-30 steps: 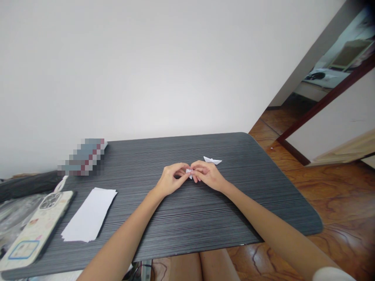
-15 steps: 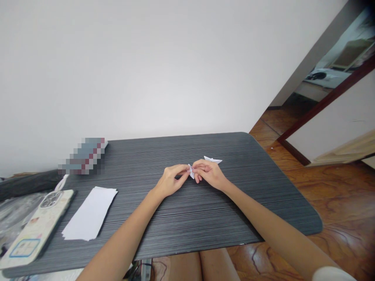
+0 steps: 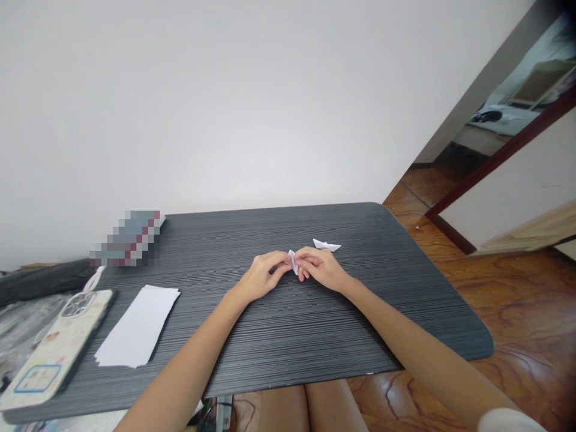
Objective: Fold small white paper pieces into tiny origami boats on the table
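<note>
A small, creased piece of white paper (image 3: 294,264) is pinched between the narrow left grip (image 3: 263,276) and right grip (image 3: 324,268), over the finely streaked dark worktop (image 3: 288,330). A pointed, boat-shaped paper fold (image 3: 327,246) lies just beyond the right grip. Both forearms (image 3: 195,345) slant inward, fingers (image 3: 275,259) curled.

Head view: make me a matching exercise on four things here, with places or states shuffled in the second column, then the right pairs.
Things
1. phone in a cream case
2. stack of white paper sheets
3. folded paper boat
4. small folded paper piece

Places or states
A. on the dark table, partly hidden behind the right hand
B. held between the left hand and the right hand
C. back side up, along the table's left edge
D. lying flat, edges not quite lined up

Right pairs: 1-C, 2-D, 3-A, 4-B
</note>
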Available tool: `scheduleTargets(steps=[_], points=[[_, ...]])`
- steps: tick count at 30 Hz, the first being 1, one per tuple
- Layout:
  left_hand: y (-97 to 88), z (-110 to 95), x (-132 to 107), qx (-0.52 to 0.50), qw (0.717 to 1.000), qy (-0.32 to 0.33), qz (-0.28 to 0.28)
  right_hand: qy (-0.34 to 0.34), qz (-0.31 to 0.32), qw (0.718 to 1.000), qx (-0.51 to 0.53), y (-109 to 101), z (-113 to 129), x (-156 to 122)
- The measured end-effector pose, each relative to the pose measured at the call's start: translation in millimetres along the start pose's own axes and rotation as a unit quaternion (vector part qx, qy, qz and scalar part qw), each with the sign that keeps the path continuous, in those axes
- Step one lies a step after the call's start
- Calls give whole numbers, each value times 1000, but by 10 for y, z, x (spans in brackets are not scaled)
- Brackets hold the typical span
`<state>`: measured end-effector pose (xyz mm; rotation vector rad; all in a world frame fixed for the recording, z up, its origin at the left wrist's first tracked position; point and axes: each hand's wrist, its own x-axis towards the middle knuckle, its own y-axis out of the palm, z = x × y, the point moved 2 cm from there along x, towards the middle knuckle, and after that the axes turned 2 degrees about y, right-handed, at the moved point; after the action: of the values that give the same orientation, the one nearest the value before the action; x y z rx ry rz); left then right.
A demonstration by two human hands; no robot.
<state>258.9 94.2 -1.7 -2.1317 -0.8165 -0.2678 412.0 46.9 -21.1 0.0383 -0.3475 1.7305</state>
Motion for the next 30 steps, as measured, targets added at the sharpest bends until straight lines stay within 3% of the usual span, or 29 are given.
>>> scheduleTargets(steps=[7,11,15,30], points=[[-31,43,-1,9,998,43,41,-13,24,992,-126,-68,57,-19],[-43,77,-15,20,997,46,58,-50,69,977,-195,-117,102,-39],[-49,80,-16,23,996,52,65,-97,61,960,-256,-127,127,-38],[-83,49,-9,14,998,37,47,-127,35,960,-247,-119,129,-33]])
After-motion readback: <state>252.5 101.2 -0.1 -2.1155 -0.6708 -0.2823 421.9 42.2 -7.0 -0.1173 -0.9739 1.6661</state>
